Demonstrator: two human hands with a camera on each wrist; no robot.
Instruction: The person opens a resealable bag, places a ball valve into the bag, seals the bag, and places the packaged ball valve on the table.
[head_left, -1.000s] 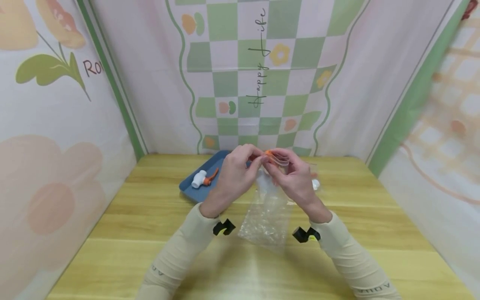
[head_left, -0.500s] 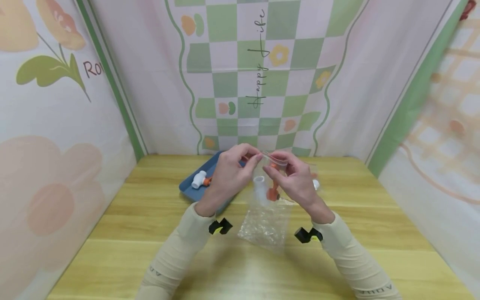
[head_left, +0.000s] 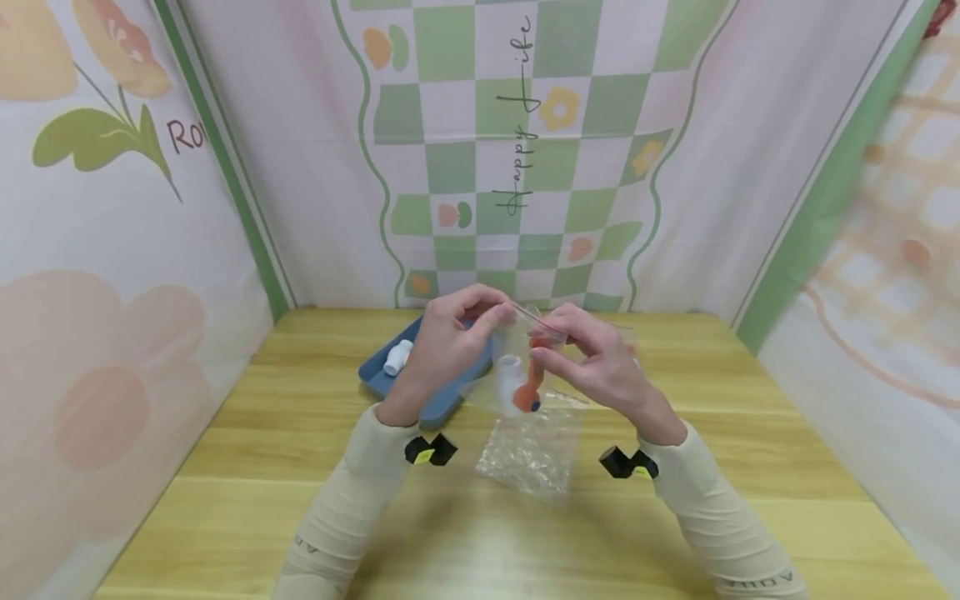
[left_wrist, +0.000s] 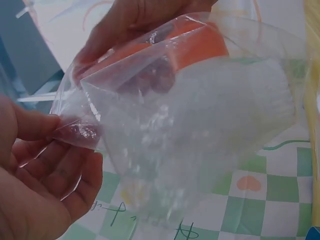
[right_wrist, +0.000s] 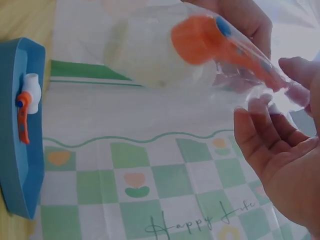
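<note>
Bag (left_wrist: 150, 165) mid-frame has a tap (head_left: 527, 396) inside; left hand (head_left: 453, 342) and right hand (head_left: 602, 360) pinch its top, maybe opening or closing it; next likely needs careful pinching.

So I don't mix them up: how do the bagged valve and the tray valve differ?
The bagged valve is inside a clear bag held by the left hand and right hand; the tray valve lies unbagged in the blue tray. The bagged valve's white part looks hazy through plastic; the tray valve's looks bright. Both have a blue-marked orange handle.
</note>
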